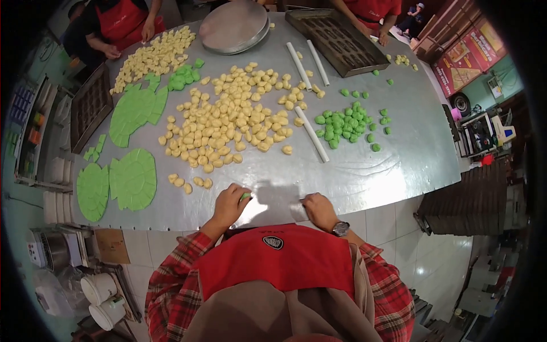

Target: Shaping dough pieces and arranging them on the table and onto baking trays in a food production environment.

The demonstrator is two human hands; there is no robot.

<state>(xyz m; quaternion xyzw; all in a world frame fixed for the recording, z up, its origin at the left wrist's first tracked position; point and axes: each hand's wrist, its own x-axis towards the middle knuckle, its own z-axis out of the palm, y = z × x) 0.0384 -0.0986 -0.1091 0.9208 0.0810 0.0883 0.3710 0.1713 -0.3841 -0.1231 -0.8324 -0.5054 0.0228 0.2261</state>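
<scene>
Red lettered apron (233, 268), printed banner (470, 55), left hand (229, 204) holding green dough (245, 196)

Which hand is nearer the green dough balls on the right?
The right hand, on the near side of the green dough balls; the left hand is farther left.

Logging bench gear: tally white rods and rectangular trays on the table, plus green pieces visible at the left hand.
Straight white cylindrical rods: 3
Dark rectangular trays with moulded cavities: 2
Small bright green piece at left hand: 1
Total: 6
</scene>
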